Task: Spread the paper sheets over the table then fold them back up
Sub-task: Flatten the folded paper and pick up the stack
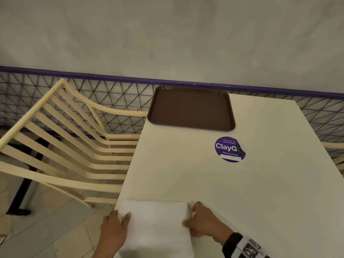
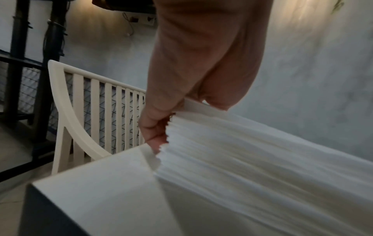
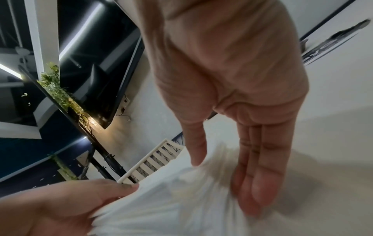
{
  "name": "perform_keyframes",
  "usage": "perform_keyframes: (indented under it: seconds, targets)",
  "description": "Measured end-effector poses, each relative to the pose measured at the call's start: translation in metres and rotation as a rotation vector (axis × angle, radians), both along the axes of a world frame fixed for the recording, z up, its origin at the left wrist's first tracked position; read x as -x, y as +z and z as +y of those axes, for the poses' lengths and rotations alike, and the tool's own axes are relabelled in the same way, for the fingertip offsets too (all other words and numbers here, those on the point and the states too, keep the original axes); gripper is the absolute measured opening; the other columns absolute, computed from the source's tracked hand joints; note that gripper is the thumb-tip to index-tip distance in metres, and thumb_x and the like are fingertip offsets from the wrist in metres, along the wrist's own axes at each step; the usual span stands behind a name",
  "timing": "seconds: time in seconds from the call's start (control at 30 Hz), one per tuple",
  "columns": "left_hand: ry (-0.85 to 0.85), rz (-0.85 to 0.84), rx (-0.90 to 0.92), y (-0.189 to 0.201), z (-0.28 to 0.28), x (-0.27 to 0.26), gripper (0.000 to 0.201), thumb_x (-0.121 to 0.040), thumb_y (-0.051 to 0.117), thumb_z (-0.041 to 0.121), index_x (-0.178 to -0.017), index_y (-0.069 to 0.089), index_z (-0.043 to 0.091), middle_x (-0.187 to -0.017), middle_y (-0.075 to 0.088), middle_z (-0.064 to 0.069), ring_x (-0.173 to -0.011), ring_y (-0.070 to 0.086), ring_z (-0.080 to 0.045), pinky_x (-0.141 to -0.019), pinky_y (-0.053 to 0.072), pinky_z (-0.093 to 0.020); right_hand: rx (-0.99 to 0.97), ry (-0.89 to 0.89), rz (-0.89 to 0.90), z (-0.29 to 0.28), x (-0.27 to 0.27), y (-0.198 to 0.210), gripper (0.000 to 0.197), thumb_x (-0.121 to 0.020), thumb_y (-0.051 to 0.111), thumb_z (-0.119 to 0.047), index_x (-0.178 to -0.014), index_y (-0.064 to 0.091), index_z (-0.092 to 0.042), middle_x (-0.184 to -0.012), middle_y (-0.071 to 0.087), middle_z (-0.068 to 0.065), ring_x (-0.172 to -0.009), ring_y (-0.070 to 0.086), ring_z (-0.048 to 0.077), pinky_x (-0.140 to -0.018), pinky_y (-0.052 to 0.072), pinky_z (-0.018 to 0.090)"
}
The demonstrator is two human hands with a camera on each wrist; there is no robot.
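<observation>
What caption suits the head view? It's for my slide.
Both hands, left hand and right hand, grip a paper stack at the table edge.

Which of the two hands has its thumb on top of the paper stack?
The left hand, at the stack of paper sheets's left edge, thumb lying on top. The right hand works the right edge with fingers beside it.

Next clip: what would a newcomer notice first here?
Both hands, left hand and right hand, grip the sides of a thick white paper stack at the table's near left corner. Farther back lies a purple round sticker, and beyond it an empty brown tray at the far edge.
</observation>
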State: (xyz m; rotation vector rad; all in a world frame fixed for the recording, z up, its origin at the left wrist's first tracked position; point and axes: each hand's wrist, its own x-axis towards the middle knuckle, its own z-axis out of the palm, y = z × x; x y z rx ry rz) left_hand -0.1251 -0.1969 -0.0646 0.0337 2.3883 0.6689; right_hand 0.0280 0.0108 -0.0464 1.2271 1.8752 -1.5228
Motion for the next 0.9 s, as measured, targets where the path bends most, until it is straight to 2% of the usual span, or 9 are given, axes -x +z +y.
perform_keyframes:
  seconds: [0.17,0.23,0.3,0.4,0.47,0.57,0.67,0.77,0.9]
  targets:
    - [0.057,-0.136,-0.094,-0.004,0.003,0.009,0.066,-0.062,0.074,0.052,-0.102,0.059,0.002,-0.101,0.064,-0.013,-0.091,0.06,-0.029,-0.079,0.048,-0.037,-0.003,0.024,0.001,-0.004,0.005,0.001,0.054,-0.08,0.071,-0.022,-0.12,0.036,-0.01,-0.119,0.05,0.007,-0.104,0.055,0.024,-0.072,0.058,0.032]
    - [0.023,-0.17,-0.1,-0.004,0.001,0.011,0.056,-0.061,0.077,0.05,-0.096,0.06,0.01,-0.1,0.063,-0.009,-0.09,0.059,-0.027,-0.072,0.045,-0.032,-0.023,0.042,-0.001,-0.005,0.003,0.002,0.052,-0.079,0.071,-0.021,-0.118,0.036,-0.012,-0.113,0.05,0.004,-0.102,0.055,0.022,-0.071,0.057,0.031]
    - [-0.045,-0.143,-0.105,0.0,0.003,0.009,0.063,-0.045,0.074,0.06,-0.092,0.059,0.021,-0.1,0.062,-0.003,-0.1,0.058,-0.028,-0.084,0.046,-0.036,-0.068,0.079,-0.001,-0.007,0.0,0.004,0.052,-0.078,0.071,-0.02,-0.113,0.033,-0.014,-0.1,0.049,-0.001,-0.092,0.054,0.019,-0.062,0.053,0.025]
    - [-0.055,-0.092,-0.244,0.016,0.009,0.002,0.034,-0.063,0.082,0.033,-0.076,0.052,0.023,-0.079,0.059,0.005,-0.081,0.059,-0.017,-0.075,0.048,-0.03,-0.315,0.238,-0.027,-0.01,-0.002,0.011,0.075,-0.072,0.074,-0.026,-0.128,0.025,-0.014,-0.109,0.046,-0.002,-0.104,0.048,0.02,-0.08,0.048,0.027]
    - [-0.086,-0.082,-0.333,0.025,0.013,-0.004,0.035,-0.071,0.08,0.015,-0.074,0.046,0.025,-0.072,0.059,0.008,-0.069,0.057,-0.009,-0.066,0.047,-0.025,-0.547,0.39,0.0,-0.008,-0.001,0.016,0.1,-0.069,0.076,-0.031,-0.144,0.01,-0.023,-0.136,0.031,0.001,-0.127,0.031,0.023,-0.103,0.035,0.035]
    - [-0.214,-0.085,-0.465,0.039,0.023,-0.007,0.045,-0.066,0.082,0.018,-0.088,0.047,0.036,-0.079,0.071,-0.008,-0.072,0.066,-0.025,-0.072,0.051,-0.036,-0.581,0.586,0.196,-0.004,0.008,0.03,0.107,-0.071,0.074,-0.037,-0.147,0.0,-0.029,-0.153,0.008,-0.006,-0.142,0.001,0.019,-0.117,0.006,0.041]
    - [-0.358,-0.095,-0.55,0.056,0.041,-0.005,0.061,-0.065,0.082,0.016,-0.099,0.041,0.045,-0.086,0.069,-0.014,-0.073,0.062,-0.03,-0.067,0.05,-0.034,-0.407,0.594,0.306,0.005,0.022,0.043,0.083,-0.074,0.073,-0.032,-0.142,0.026,-0.026,-0.143,0.037,-0.004,-0.135,0.028,0.015,-0.112,0.02,0.033]
    - [-0.416,-0.081,-0.638,0.077,0.064,-0.001,0.068,-0.062,0.083,0.012,-0.106,0.044,0.047,-0.084,0.067,-0.011,-0.071,0.06,-0.027,-0.066,0.049,-0.03,-0.225,0.489,0.346,0.018,0.027,0.056,0.041,-0.075,0.074,-0.022,-0.111,0.057,-0.013,-0.103,0.06,-0.002,-0.102,0.058,0.024,-0.078,0.044,0.026]
    - [-0.199,-0.033,-0.804,0.089,0.088,0.006,0.05,-0.068,0.082,0.014,-0.102,0.053,0.038,-0.084,0.072,0.001,-0.064,0.062,-0.009,-0.063,0.048,-0.022,-0.102,0.259,0.402,0.039,0.013,0.063,0.032,-0.074,0.074,-0.022,-0.103,0.062,-0.017,-0.105,0.068,0.001,-0.097,0.065,0.019,-0.084,0.052,0.033]
